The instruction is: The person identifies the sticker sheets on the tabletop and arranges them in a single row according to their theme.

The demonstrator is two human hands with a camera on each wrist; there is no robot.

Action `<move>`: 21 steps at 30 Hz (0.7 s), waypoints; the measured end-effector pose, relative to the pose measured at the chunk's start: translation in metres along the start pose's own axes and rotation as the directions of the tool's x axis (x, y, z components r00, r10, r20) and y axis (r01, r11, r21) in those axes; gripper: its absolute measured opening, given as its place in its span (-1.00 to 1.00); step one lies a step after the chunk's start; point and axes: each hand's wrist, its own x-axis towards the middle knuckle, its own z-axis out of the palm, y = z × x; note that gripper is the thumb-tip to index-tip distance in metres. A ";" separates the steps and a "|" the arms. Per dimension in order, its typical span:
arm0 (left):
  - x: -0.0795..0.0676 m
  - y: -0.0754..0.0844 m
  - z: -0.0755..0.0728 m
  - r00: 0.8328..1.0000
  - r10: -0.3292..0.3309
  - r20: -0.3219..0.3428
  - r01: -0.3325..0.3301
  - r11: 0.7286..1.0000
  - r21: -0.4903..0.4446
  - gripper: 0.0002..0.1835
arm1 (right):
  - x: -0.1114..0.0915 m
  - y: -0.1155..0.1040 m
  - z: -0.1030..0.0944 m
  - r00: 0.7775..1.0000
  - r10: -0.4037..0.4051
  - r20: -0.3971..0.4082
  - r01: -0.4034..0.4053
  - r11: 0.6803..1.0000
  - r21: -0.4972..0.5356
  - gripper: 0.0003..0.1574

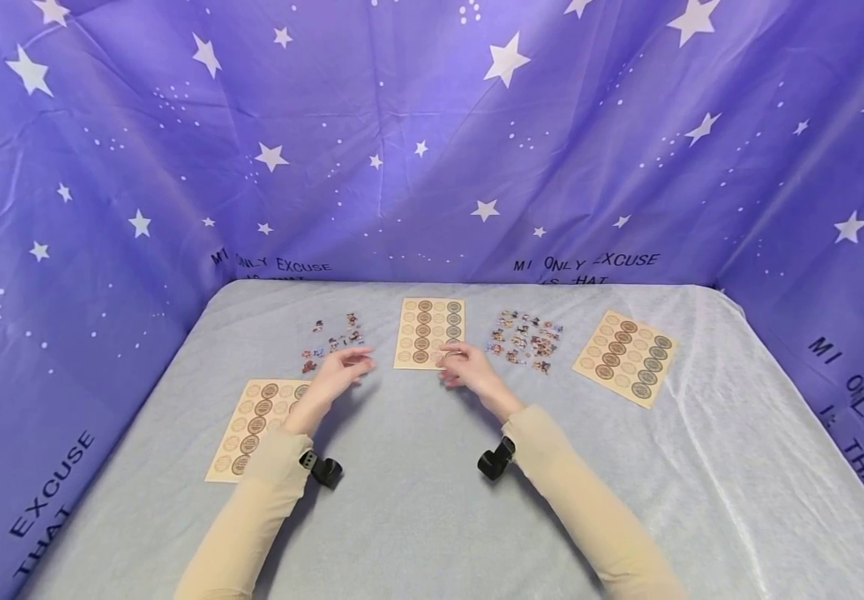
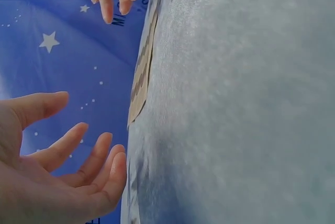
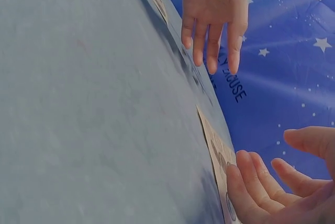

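My left hand (image 1: 337, 372) hovers over the cloth beside a loose group of small colourful figure pieces (image 1: 334, 340), its fingers relaxed and nothing in them. In the left wrist view the left hand (image 2: 68, 166) shows its palm, thumb and fingers apart. My right hand (image 1: 472, 372) is at the lower right corner of the middle tan sheet (image 1: 411, 333), which is printed with columns of pale and dark circles; its fingers overlap that corner. The right wrist view shows the right hand (image 3: 282, 182) with loosely bent fingers holding nothing.
Right of the middle sheet lies a second group of small colourful pieces (image 1: 525, 337). Another tan sheet with circles (image 1: 626, 358) lies tilted at the right. A third sheet (image 1: 232, 442) is partly under the left forearm. A purple starred curtain (image 1: 432, 183) surrounds the grey cloth-covered table (image 1: 417, 517).
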 end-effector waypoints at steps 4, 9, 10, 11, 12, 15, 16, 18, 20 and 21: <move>0.008 0.002 0.004 1.000 -0.004 0.007 0.005 0.999 -0.032 -0.57 | 0.003 -0.001 -0.006 1.000 0.002 -0.014 -0.002 1.000 -0.013 -0.48; 0.020 0.006 0.008 0.999 -0.041 -0.004 0.040 0.997 -0.071 -0.57 | 0.011 -0.004 -0.014 0.998 0.001 -0.055 -0.002 1.000 -0.028 -0.47; 0.022 0.006 0.008 0.999 -0.048 -0.008 0.047 0.996 -0.074 -0.57 | 0.013 -0.004 -0.015 0.998 -0.004 -0.060 0.003 1.000 -0.029 -0.46; 0.024 0.007 0.009 0.998 -0.055 -0.010 0.054 0.995 -0.079 -0.57 | 0.014 -0.004 -0.017 0.998 -0.011 -0.066 0.009 0.999 -0.035 -0.46; 0.026 0.008 0.009 0.998 -0.060 -0.012 0.059 0.995 -0.081 -0.57 | 0.015 -0.003 -0.018 0.997 -0.016 -0.071 0.013 0.999 -0.040 -0.46; 0.031 0.013 0.010 0.998 -0.068 -0.008 0.067 0.991 -0.114 -0.57 | 0.019 -0.003 -0.023 0.996 -0.029 -0.087 0.025 0.999 -0.048 -0.46; 0.032 0.014 0.010 0.998 -0.066 -0.006 0.065 0.991 -0.120 -0.57 | 0.020 -0.003 -0.024 0.995 -0.031 -0.092 0.027 0.999 -0.045 -0.46; 0.033 0.019 0.011 0.998 -0.065 0.003 0.065 0.989 -0.133 -0.56 | 0.022 -0.003 -0.026 0.994 -0.034 -0.107 0.029 0.998 -0.051 -0.45; 0.032 0.027 0.012 0.997 -0.078 0.008 0.079 0.987 -0.142 -0.55 | 0.024 -0.003 -0.027 0.992 -0.038 -0.119 0.033 0.998 -0.048 -0.44; 0.032 0.030 0.014 0.997 -0.082 0.010 0.082 0.986 -0.145 -0.55 | 0.025 -0.003 -0.028 0.992 -0.038 -0.123 0.032 0.998 -0.049 -0.44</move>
